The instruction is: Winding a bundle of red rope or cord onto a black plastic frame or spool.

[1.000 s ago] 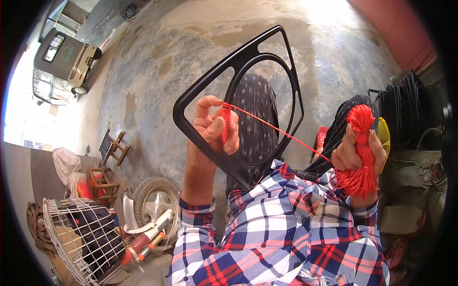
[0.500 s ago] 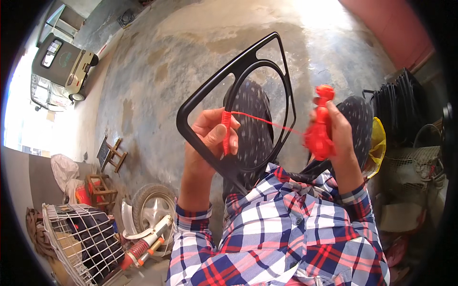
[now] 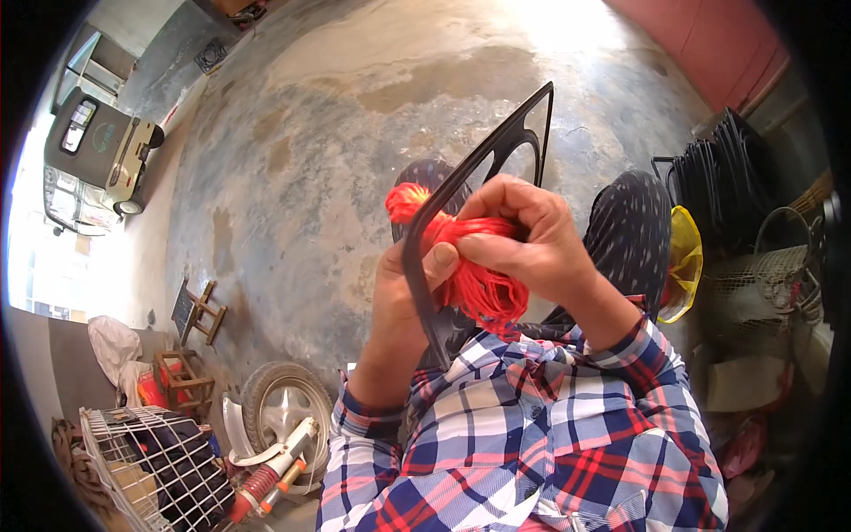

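A black plastic frame (image 3: 496,155) with curved openings stands edge-on in front of me over my knees. My left hand (image 3: 408,288) grips its near bar from the left. My right hand (image 3: 523,235) is closed around a bundle of red cord (image 3: 474,275), pressed against the same bar beside the left hand. One end of the bundle pokes out past the frame on the left side. Loops of cord hang below my right fist. Both sleeves are red, blue and white plaid.
Stained concrete floor (image 3: 355,115) lies ahead. A three-wheeled vehicle (image 3: 97,155) stands far left. Small wooden stools (image 3: 197,310), a car wheel (image 3: 282,408) and a wire basket (image 3: 146,461) are lower left. A stack of black frames (image 3: 727,177) and a yellow item (image 3: 681,262) are right.
My right hand moved left with the cord bundle and now meets the left hand at the frame. The taut strand between the hands is gone. The frame has turned edge-on.
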`<act>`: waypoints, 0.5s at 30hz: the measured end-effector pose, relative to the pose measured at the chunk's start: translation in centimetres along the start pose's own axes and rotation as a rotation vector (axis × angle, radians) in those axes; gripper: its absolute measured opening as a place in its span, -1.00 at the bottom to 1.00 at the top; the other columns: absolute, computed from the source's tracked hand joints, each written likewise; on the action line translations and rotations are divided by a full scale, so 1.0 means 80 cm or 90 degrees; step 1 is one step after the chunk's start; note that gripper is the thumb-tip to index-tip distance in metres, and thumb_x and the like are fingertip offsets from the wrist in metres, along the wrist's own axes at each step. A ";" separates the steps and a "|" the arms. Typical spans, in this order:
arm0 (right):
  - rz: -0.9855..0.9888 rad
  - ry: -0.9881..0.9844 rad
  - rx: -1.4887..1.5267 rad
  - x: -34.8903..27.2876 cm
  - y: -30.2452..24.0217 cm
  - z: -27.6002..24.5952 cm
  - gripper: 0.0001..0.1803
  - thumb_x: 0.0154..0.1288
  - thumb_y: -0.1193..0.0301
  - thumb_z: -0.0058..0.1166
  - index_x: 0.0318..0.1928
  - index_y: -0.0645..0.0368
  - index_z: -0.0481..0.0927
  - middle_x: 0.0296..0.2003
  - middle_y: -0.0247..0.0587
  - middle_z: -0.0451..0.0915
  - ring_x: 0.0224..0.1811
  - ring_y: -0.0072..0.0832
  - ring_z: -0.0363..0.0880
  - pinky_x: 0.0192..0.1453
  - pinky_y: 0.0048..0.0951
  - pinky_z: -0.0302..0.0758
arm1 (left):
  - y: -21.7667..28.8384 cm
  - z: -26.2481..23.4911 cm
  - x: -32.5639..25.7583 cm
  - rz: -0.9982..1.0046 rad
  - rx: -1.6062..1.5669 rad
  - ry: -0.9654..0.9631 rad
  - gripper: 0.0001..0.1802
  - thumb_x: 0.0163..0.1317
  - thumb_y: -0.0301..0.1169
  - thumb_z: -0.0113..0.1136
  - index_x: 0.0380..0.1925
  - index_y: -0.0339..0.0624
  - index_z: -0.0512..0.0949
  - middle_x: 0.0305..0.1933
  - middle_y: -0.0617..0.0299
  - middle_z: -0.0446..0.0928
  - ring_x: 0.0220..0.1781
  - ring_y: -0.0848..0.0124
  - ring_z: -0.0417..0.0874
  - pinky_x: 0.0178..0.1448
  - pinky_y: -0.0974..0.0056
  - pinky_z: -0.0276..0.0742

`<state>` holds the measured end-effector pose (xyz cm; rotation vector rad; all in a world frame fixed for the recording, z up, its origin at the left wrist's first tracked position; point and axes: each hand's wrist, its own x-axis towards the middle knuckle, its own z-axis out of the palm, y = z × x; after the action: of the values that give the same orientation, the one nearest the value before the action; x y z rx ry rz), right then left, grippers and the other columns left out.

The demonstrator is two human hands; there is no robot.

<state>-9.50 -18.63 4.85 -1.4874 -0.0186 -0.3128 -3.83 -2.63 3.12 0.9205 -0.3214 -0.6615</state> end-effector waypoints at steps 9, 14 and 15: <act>0.177 -0.149 0.544 -0.004 0.056 -0.009 -0.59 0.21 0.38 0.21 0.02 0.37 0.58 -0.05 -0.06 0.64 0.03 -0.34 0.61 0.18 -0.35 0.48 | -0.010 -0.016 -0.005 -0.124 -0.198 -0.193 -0.55 0.40 -0.28 0.09 0.14 -0.40 0.45 0.11 0.00 0.58 0.10 0.26 0.65 0.21 0.14 0.54; 0.189 0.036 0.653 0.007 0.059 -0.018 -0.61 0.11 0.43 0.27 -0.06 0.41 0.61 -0.07 -0.03 0.64 0.04 -0.29 0.62 0.20 -0.26 0.49 | 0.000 0.006 -0.006 -0.105 -0.087 -0.119 -0.39 0.47 -0.02 -0.12 0.15 -0.42 0.43 0.03 -0.01 0.59 -0.05 0.30 0.66 0.06 0.23 0.55; 0.136 0.048 0.583 0.007 0.076 -0.026 -0.62 0.14 0.41 0.24 -0.07 0.40 0.62 -0.09 -0.05 0.65 0.04 -0.31 0.62 0.20 -0.27 0.48 | 0.001 0.006 -0.008 -0.086 -0.041 -0.097 -0.32 0.47 0.05 -0.18 0.15 -0.44 0.42 -0.04 0.00 0.59 -0.14 0.33 0.65 -0.05 0.26 0.53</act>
<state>-7.99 -20.49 -1.16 -0.5615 0.0522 -0.1465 -4.54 -2.50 3.46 0.8369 -0.3730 -0.8649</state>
